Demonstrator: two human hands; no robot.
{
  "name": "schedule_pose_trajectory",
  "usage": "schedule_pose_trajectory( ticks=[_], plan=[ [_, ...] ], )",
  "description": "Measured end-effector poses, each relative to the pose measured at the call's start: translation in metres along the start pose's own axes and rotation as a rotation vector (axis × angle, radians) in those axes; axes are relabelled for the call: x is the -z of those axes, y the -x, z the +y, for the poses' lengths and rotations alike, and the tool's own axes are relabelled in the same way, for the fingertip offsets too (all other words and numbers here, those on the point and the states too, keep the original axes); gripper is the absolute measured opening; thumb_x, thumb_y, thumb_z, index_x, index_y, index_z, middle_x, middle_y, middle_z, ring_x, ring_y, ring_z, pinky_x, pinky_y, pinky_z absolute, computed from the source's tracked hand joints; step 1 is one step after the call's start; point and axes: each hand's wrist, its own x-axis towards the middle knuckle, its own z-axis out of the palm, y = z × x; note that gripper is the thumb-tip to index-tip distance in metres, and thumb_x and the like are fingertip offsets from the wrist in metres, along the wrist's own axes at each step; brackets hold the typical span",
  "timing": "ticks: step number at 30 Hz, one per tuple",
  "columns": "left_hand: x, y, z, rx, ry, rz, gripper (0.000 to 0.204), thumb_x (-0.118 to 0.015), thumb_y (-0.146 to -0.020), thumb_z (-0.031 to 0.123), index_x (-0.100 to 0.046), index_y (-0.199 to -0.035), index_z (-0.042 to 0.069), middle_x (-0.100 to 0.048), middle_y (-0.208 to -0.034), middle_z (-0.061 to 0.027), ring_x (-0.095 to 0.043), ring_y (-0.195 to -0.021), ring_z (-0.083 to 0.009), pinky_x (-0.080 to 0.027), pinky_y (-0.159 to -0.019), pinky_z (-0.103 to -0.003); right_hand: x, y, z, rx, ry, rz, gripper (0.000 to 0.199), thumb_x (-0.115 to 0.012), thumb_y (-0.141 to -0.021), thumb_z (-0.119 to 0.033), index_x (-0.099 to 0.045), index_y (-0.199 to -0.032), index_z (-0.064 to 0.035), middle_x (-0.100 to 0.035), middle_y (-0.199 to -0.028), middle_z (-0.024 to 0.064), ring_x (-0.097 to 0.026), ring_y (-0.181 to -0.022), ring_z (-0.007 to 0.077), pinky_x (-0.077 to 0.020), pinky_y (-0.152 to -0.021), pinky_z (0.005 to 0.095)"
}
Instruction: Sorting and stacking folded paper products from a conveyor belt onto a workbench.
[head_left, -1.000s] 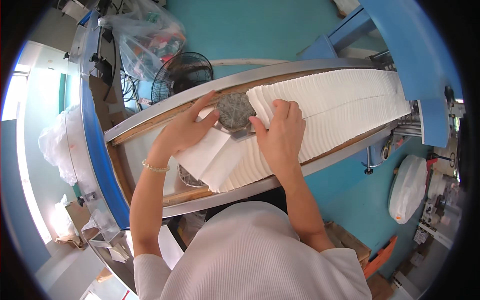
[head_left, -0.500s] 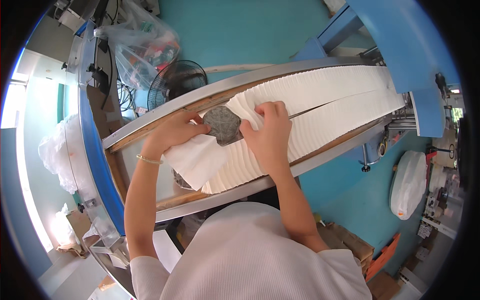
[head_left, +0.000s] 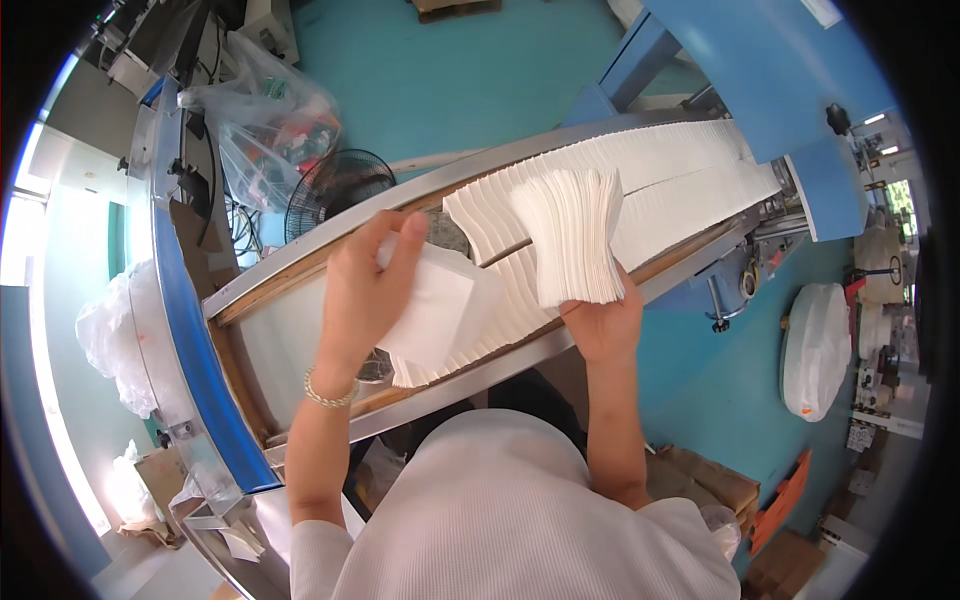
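Two long rows of folded white tissues (head_left: 680,175) lie in a metal-edged trough (head_left: 500,365) that runs from lower left to upper right. My right hand (head_left: 603,322) holds a pinched stack of tissues (head_left: 572,232) lifted above the rows. My left hand (head_left: 360,292) lies on the near end of the tissue row (head_left: 440,310), fingers spread over the end sheets. A grey stone-like weight (head_left: 447,233) shows just behind my left hand, partly hidden.
A blue machine housing (head_left: 770,90) covers the trough's far right end. A black floor fan (head_left: 335,190) and a clear plastic bag (head_left: 265,120) stand beyond the trough on the teal floor. White sacks (head_left: 815,350) lie to the right, cardboard boxes (head_left: 715,480) near my right elbow.
My right hand has pulled a stack of tissues out of the row and raised it. The grey weight, held between both hands before, now sits behind my left hand.
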Motion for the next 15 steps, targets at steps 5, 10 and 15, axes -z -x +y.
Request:
schedule_pose_trajectory(
  ticks=[5, 10, 15],
  plan=[
    [-0.028, 0.031, 0.021, -0.203, 0.023, -0.015, 0.028, -0.065, -0.097, 0.029, -0.07, -0.092, 0.002, -0.068, -0.08, -0.0162, -0.058, -0.054, -0.0255, -0.046, -0.053, -0.033, 0.0, 0.02, 0.006, 0.017, -0.002, -0.136, 0.042, -0.047, -0.101, -0.021, -0.053, -0.135, 0.0016, -0.061, -0.132, 0.0146, -0.059, -0.123, 0.0282, -0.0486, -0.103, 0.0454],
    [-0.033, 0.043, 0.019, 0.098, 0.392, -0.258, 0.03, -0.063, -0.099, 0.032, -0.071, -0.103, 0.003, -0.067, -0.077, -0.0039, -0.059, -0.064, -0.0129, -0.049, -0.064, -0.028, -0.023, 0.039, 0.0, 0.19, 0.233, 0.077, 0.038, -0.053, -0.102, -0.018, -0.05, -0.135, 0.0009, -0.063, -0.127, 0.0127, -0.062, -0.117, 0.0253, -0.0495, -0.1, 0.0409],
    [-0.032, 0.075, 0.006, 0.321, 0.854, -0.886, 0.084, -0.068, -0.094, 0.044, -0.027, -0.154, 0.003, -0.066, -0.117, -0.0134, -0.064, -0.107, -0.0194, -0.048, -0.092, -0.03, -0.027, 0.051, 0.018, 0.414, 0.936, 0.222, 0.042, -0.066, -0.095, -0.006, -0.048, -0.131, 0.0038, -0.064, -0.122, 0.0148, -0.06, -0.115, 0.0185, -0.0473, -0.099, 0.0325]
  ],
)
